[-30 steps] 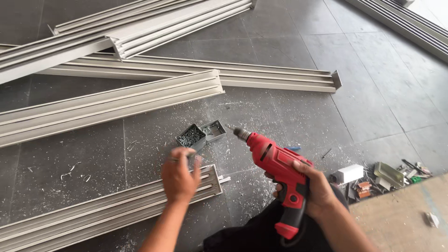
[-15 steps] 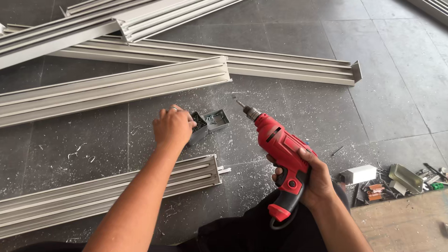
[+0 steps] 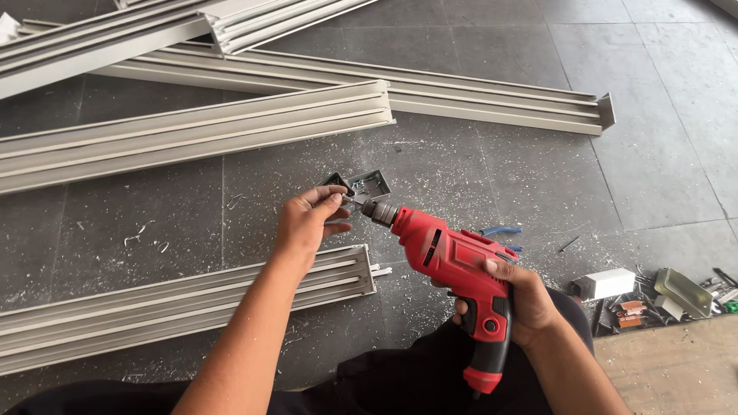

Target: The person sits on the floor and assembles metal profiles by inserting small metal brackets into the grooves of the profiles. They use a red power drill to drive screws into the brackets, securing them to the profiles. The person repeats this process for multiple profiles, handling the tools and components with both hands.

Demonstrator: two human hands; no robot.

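1. While my left hand (image 3: 307, 223) pinches a small part at the drill (image 3: 453, 265) tip, a trigger squeeze could catch fingers.
2. Right hand (image 3: 511, 300) grips the handle; drill held above floor (image 3: 538, 177).

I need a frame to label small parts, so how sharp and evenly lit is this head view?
Head view: soft, even daylight with only faint shadows; the red drill and left hand are sharp, with no motion blur; mild glare lies on the pale metal rails; the small clutter at the right edge is too small to tell apart.
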